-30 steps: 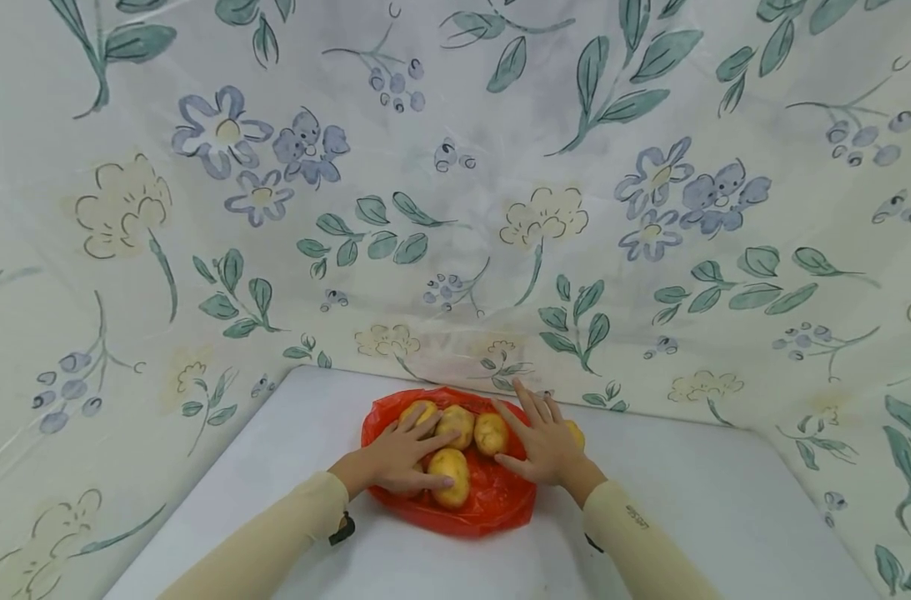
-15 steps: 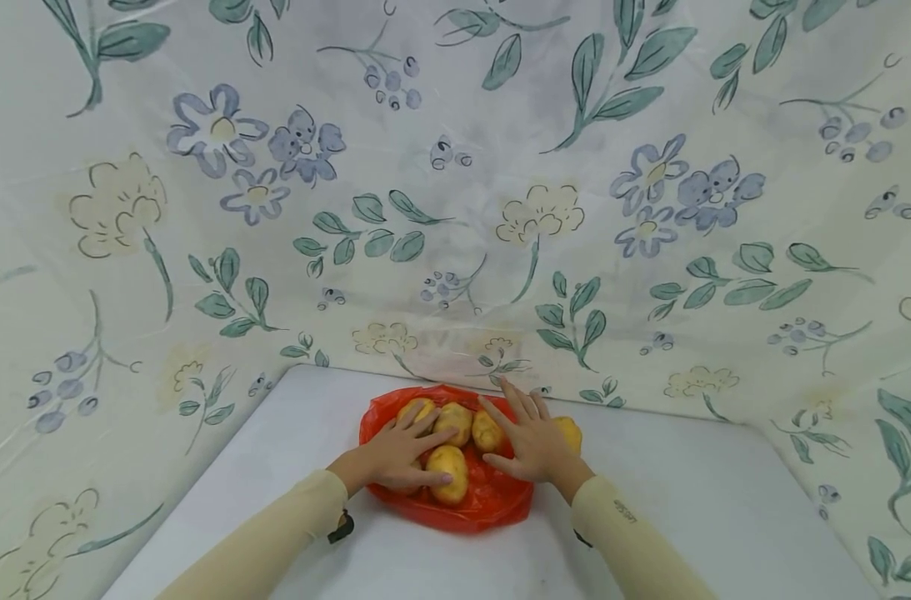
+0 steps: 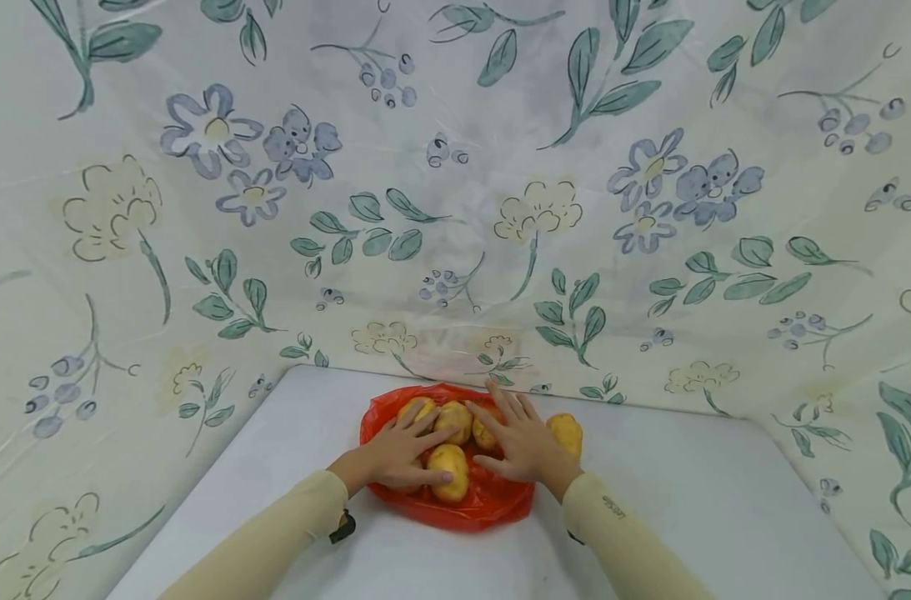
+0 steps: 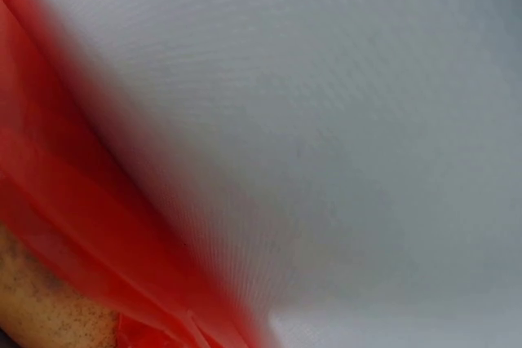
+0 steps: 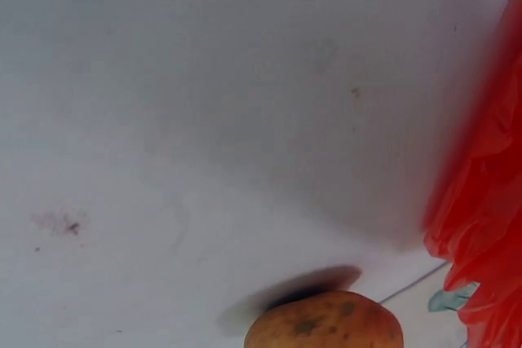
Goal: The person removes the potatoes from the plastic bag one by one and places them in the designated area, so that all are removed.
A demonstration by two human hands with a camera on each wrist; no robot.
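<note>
A red plastic bag lies spread open on the white table with several potatoes in it. My left hand rests over its left side, fingers spread across the potatoes, the thumb on the front potato. Over the bag's right side lies my right hand, fingers spread and partly covering the right-hand potato. Another potato sits on the table outside the bag, just right of that hand. In the left wrist view the bag's edge shows beside a potato; neither wrist view shows fingers.
The white table extends on both sides of the bag. Behind it and along the sides hangs a floral-patterned cloth. In the right wrist view the loose potato lies apart from the crumpled bag edge.
My right hand has shifted left over the bag, and more of the potato outside the bag now shows. The left hand stays nearly still.
</note>
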